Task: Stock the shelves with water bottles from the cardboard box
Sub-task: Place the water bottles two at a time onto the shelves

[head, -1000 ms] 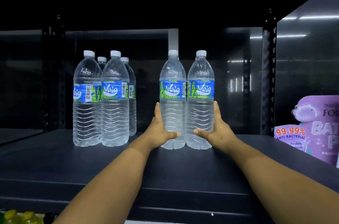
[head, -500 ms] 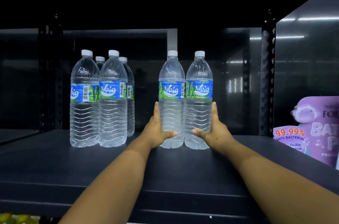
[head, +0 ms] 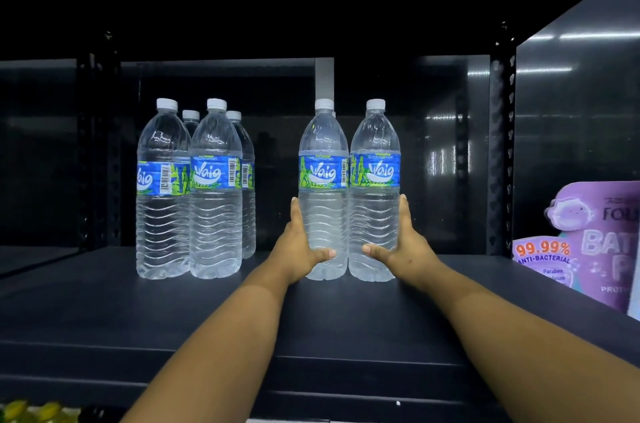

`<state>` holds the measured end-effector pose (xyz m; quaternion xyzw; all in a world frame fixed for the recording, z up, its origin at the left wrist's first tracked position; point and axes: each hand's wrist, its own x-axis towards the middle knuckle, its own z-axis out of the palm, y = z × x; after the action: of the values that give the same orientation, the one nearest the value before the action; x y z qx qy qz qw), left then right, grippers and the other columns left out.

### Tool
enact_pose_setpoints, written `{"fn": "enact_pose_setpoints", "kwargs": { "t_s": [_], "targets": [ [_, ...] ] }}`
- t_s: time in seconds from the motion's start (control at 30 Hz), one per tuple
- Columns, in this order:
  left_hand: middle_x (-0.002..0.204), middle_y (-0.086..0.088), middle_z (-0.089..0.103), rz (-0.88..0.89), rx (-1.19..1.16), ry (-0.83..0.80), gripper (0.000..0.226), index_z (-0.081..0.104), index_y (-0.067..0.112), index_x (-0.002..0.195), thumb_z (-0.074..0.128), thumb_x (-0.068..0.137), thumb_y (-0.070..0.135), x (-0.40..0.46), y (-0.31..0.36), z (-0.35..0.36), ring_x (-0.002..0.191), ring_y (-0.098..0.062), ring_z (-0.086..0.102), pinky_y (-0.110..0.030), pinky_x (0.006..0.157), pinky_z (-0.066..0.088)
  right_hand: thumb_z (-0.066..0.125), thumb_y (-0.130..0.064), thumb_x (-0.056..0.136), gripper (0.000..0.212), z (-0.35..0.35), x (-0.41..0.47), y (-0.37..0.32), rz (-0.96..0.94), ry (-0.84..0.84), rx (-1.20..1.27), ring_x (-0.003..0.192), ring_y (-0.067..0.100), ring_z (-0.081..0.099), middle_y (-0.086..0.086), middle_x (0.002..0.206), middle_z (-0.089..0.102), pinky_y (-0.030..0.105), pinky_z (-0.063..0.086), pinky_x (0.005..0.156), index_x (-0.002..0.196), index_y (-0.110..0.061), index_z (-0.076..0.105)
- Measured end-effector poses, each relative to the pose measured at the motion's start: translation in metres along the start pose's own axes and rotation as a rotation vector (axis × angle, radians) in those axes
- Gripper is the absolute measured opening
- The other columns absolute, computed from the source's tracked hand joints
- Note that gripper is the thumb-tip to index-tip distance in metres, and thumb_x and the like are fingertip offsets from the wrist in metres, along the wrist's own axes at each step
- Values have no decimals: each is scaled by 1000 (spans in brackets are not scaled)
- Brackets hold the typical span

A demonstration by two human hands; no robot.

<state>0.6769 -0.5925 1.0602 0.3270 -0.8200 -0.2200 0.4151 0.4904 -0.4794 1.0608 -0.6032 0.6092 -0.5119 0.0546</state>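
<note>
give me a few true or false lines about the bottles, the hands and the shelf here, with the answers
1. The left hand grips the left bottle of the pair, and the right hand grips the right bottle of the pair. True.
2. The held bottles lie on their sides. False: both stand upright on the dark shelf.
3. A group of four bottles stands further left on the shelf. True.
4. The caps are blue. False: the caps are white; the labels are blue and green.
5. A purple pack sits at the left end of the shelf. False: it is at the right.
</note>
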Motion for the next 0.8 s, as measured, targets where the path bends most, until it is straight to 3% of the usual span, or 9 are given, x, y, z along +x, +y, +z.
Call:
{"fn": "enact_pose_setpoints", "kwargs": {
  "t_s": [0.17, 0.37, 0.57, 0.67, 0.8],
  "targets": [
    [158, -4, 27, -30, 13, -8, 130, -20, 23, 152, 84, 74, 29, -1, 4, -3, 141, -22, 35, -43, 116, 31, 74, -27, 85, 116, -4, -1, -3, 26, -24, -37, 121, 7, 45, -14, 136, 48, 22, 31, 98, 151, -33, -21],
    [158, -6, 25, -67, 54, -34, 123, -15, 20, 154, 81, 77, 30, -9, 16, -9, 139, -25, 38, -45, 115, 32, 72, -27, 87, 116, -8, -7, -15, 63, -35, -149, 132, 20, 46, -1, 145, 47, 21, 32, 96, 150, -21, -26],
    [164, -6, 10, -30, 226, -64, 103, 0, 16, 157, 72, 85, 33, -34, 25, -18, 148, -25, 20, -38, 120, 22, 70, -41, 85, 107, -9, -21, -26, 106, -33, -317, 127, 26, 50, 10, 146, 45, 38, 42, 105, 155, -20, -8],
    [165, -5, 0, -44, 461, -131, 92, 1, 19, 156, 63, 91, 39, -49, 31, -24, 151, -28, 5, -46, 121, 16, 63, -40, 91, 97, -10, -37, -39, 129, -94, -444, 138, 28, 37, 12, 155, 27, 35, 34, 110, 155, -15, -6],
    [165, -3, 0, -69, 610, -192, 82, 4, 22, 157, 53, 96, 46, -67, 42, -33, 151, -27, 1, -49, 121, 15, 58, -43, 93, 81, -11, -54, -52, 126, -140, -599, 140, 30, 33, 9, 158, 22, 39, 35, 111, 155, -17, 11]
  ]
}}
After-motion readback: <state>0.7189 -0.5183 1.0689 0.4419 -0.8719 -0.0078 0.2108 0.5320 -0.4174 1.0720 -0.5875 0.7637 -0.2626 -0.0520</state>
